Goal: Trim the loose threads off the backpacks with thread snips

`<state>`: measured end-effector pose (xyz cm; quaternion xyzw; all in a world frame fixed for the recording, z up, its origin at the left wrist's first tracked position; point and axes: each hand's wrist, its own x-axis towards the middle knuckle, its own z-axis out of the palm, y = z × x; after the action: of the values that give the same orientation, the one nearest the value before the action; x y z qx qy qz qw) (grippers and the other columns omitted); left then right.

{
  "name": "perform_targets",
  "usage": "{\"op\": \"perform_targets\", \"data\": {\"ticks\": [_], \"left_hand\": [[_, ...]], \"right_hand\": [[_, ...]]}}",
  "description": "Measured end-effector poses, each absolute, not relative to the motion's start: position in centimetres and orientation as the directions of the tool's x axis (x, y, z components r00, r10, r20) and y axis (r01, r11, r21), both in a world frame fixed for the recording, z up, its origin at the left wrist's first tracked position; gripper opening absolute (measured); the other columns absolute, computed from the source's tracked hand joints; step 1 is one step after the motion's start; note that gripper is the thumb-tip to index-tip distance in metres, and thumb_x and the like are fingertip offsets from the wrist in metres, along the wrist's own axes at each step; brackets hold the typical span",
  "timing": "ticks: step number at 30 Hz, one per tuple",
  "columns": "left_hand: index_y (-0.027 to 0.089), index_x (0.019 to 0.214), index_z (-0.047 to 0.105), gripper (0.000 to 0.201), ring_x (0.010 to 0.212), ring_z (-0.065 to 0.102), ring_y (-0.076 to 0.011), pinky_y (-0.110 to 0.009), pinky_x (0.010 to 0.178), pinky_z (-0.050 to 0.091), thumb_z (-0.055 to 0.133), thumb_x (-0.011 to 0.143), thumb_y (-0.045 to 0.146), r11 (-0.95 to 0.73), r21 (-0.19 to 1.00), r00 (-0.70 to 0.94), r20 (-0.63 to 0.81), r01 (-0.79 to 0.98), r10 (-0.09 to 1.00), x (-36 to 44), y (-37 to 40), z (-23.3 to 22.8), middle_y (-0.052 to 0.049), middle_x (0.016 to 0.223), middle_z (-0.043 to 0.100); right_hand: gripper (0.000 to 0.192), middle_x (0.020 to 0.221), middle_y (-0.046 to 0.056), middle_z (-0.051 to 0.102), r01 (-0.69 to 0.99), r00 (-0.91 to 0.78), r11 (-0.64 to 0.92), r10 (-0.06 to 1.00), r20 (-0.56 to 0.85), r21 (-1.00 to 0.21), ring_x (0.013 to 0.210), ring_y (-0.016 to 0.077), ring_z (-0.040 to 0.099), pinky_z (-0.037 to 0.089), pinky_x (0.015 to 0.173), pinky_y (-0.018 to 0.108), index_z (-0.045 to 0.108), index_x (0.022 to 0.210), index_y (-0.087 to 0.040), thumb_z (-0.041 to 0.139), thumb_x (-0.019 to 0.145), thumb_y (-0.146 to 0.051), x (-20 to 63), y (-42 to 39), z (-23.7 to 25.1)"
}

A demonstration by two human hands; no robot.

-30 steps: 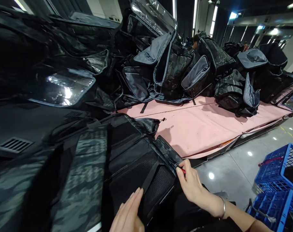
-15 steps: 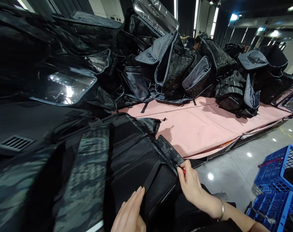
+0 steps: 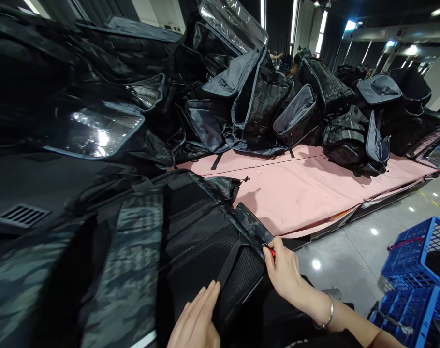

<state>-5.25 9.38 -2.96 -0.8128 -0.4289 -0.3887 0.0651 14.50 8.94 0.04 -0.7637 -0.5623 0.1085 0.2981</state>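
Note:
A black and grey camouflage backpack lies in front of me with its mesh-padded side up. My left hand rests on it near the bottom, fingers stretched out together beside a dark strap. At the bag's right edge, my right hand is closed in a pinch. Between its fingers shows a small red piece, mostly covered, so its kind is unclear. It sits against the end of a camouflage side flap. A wide camouflage panel of the bag spreads to the left.
Behind lies a pile of open camouflage backpacks with grey linings on a pink-covered table. One backpack stands apart at the right. Blue plastic crates with dark contents are on the floor at the lower right. Another person is partly visible far back.
My right hand has shifted very slightly left and up along the bag's edge, still pinching the red piece. My left hand has barely moved.

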Motion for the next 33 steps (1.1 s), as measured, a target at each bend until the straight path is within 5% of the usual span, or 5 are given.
{"op": "perform_targets", "data": {"ticks": [11,22,28,33], "left_hand": [[0.025,0.137,0.036,0.057,0.101,0.061,-0.0172,-0.034,0.099,0.041,0.037,0.084,0.005,-0.606,0.227,0.321,0.68,0.762,0.659,-5.3,9.3,-2.9,-0.003,0.111,0.065],[0.026,0.136,0.037,0.057,0.102,0.06,-0.016,-0.033,0.1,0.041,0.036,0.083,0.004,-0.6,0.218,0.321,0.681,0.77,0.659,-5.2,9.4,-2.6,-0.002,0.112,0.065],[0.027,0.136,0.037,0.057,0.102,0.061,-0.017,-0.035,0.098,0.043,0.036,0.084,0.005,-0.586,0.225,0.32,0.661,0.779,0.679,-5.1,9.0,-2.7,-0.003,0.112,0.065],[0.027,0.134,0.039,0.054,0.106,0.059,-0.0166,-0.032,0.097,0.044,0.036,0.084,0.007,-0.59,0.241,0.357,0.604,0.77,0.713,-6.0,9.0,-1.6,-0.003,0.119,0.062]], "right_hand": [[0.015,0.072,0.001,0.061,0.621,0.407,-0.146,0.9,0.157,-0.77,0.064,0.0171,0.06,0.04,0.061,0.026,0.046,0.086,-0.021,0.034,0.09,-0.03,14.7,9.1,-0.9],[0.013,0.074,0.0,0.062,0.63,0.364,-0.125,0.92,0.149,-0.766,0.066,0.0172,0.061,0.04,0.062,0.025,0.045,0.086,-0.022,0.035,0.09,-0.029,15.2,9.2,-0.8],[0.017,0.071,0.002,0.061,0.799,0.287,-0.129,0.94,0.184,-0.588,0.062,0.0193,0.06,0.033,0.053,0.026,0.047,0.087,-0.02,0.034,0.091,-0.029,15.0,9.6,0.2],[0.017,0.068,0.001,0.061,0.733,0.263,-0.05,0.941,0.215,-0.678,0.058,0.0163,0.059,0.036,0.055,0.024,0.047,0.086,-0.021,0.033,0.091,-0.029,15.9,9.8,-0.1]]}}
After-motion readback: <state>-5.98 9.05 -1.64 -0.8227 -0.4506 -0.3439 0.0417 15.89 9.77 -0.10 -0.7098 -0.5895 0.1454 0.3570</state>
